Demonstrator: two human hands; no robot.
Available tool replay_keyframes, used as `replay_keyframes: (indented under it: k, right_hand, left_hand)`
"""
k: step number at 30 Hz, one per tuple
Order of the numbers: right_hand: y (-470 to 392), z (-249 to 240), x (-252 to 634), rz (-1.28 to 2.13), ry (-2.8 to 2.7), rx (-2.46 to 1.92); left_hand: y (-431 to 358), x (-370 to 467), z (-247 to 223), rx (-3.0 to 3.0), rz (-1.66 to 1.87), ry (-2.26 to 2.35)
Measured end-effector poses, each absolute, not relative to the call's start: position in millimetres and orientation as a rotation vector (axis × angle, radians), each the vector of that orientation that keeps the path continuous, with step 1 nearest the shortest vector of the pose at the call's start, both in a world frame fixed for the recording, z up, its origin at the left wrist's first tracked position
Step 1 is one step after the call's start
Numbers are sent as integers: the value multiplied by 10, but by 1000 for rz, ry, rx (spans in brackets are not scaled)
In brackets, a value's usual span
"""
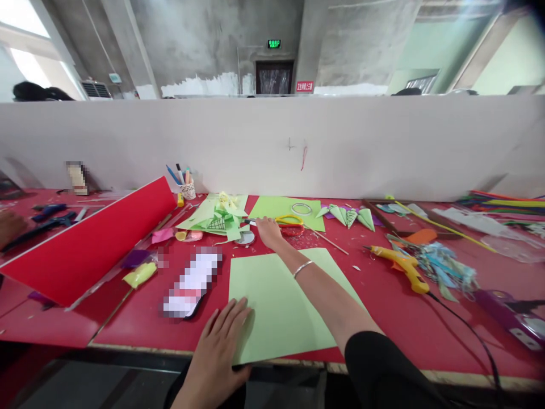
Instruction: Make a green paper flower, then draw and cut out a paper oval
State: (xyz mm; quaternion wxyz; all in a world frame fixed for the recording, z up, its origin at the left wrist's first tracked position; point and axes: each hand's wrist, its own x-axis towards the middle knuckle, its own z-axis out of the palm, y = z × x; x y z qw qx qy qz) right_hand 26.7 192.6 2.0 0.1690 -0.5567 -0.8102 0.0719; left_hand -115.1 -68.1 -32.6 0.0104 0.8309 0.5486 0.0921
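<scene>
A light green sheet of paper (281, 307) lies at the table's front edge. My left hand (223, 332) rests on its lower left corner, fingers stretched out over the edge. Reaching across the sheet, my right hand (269, 232) is closed over the middle of a pair of scissors. Their yellow and red handle loops (289, 220) show to the right of the hand, and a metal tip pokes out on the left. The fingertips are partly hidden. Close by lie a round clear disc (245, 238) and green paper scraps (219, 221).
A phone (193, 284) lies left of the sheet, beside a folded red board (97, 244). On the right are a yellow glue gun (400, 266) with its cord and green paper cones (351, 217). A white partition (238, 147) stands behind. Another person's hand (11, 226) is far left.
</scene>
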Motion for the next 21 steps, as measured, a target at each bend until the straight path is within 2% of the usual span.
replay_keyframes:
  k: [10,14,16,18,21]
  right_hand:
    - [1164,524,1343,571,-2068,-1307]
    - [505,684,1720,721,-2030,-1194]
    - [176,725,1814,944,-2034,-1065]
    - [-105,750,1855,1110,-2076,-932]
    - [-394,776,1857,1216,-2032,-739]
  left_hand:
    - [-843,-793,42,2279,169,1549]
    - [-856,-714,185,2247,586,1648]
    - [-854,-653,301,2307,740,1650]
    - [-860,-553,422,2400,620,1527]
    - [-899,-370,553,2460,229,1372]
